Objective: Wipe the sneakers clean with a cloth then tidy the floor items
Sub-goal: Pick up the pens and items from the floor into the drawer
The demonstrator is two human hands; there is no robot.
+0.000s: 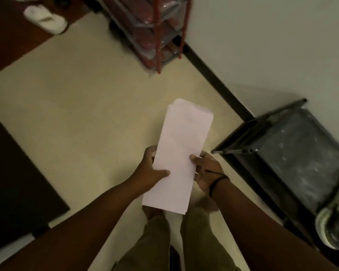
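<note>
1. Head view looks straight down: the left hand pinches the folded white cloth along its left edge, thumb flat on top and the other fingers tucked beneath.
2. Opposite it, the right hand grips the right edge of the same piece, thumb tip on the upper face and fingers curled under; a dark band sits at that wrist.
3. This cloth hangs in the air in front of the person's legs, above the pale floor, long and narrow, far end pointing away.
4. It looks light and limp but holds a flat shape while folded; whether it is fabric or paper I cannot tell. Holding both long edges near the middle, as now, should keep it from unfolding.
5. One white sneaker lies well apart at the upper left, on a dark brown surface.
6. A red-framed rack stands against the wall, its shelves holding reddish wrapped items, too blurred to name.
7. At the right sits a dark stand with a speckled top; a round vessel shows beside it, contents unclear.
</note>
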